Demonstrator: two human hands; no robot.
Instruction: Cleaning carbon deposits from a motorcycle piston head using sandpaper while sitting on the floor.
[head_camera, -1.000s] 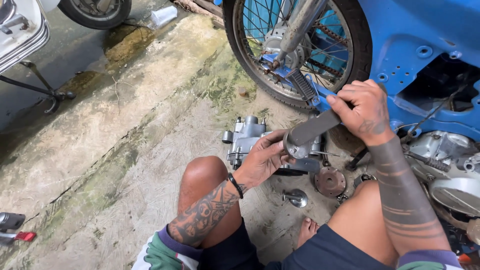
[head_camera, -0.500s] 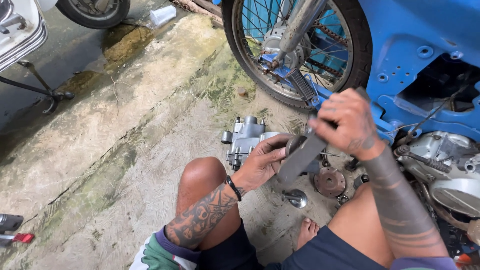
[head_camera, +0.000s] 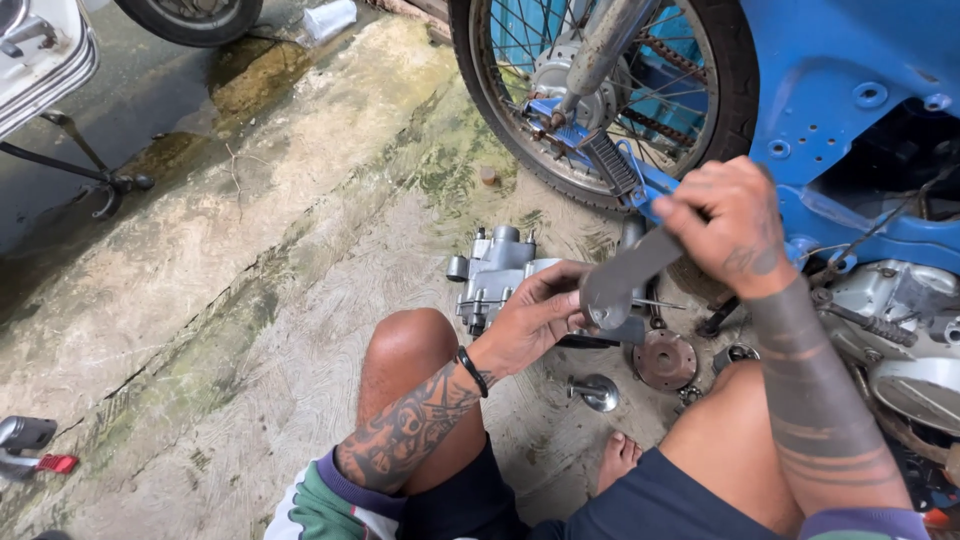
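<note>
Nearest: 2 bare knees, tattooed forearms, a bare foot (head_camera: 618, 455) on the concrete floor (head_camera: 250, 330).

Left hand (head_camera: 530, 318) — fingers curled on the lower round end of a flat grey metal tool (head_camera: 625, 280), steadying it over the grey engine casing (head_camera: 497, 275) on the floor.

Right hand (head_camera: 728, 222) — fist clamped on the tool's upper end, held higher, in front of the blue frame.

Beside the knees: round rusty disc (head_camera: 665, 360), small shiny metal part (head_camera: 597, 392), both lying loose on the floor.

Right edge: silver engine block (head_camera: 900, 330) of the blue motorcycle (head_camera: 850, 90).

Beyond: spoked rear wheel (head_camera: 610, 100) with chain.

Far left — kickstand (head_camera: 95, 180), second tyre (head_camera: 190, 15).
</note>
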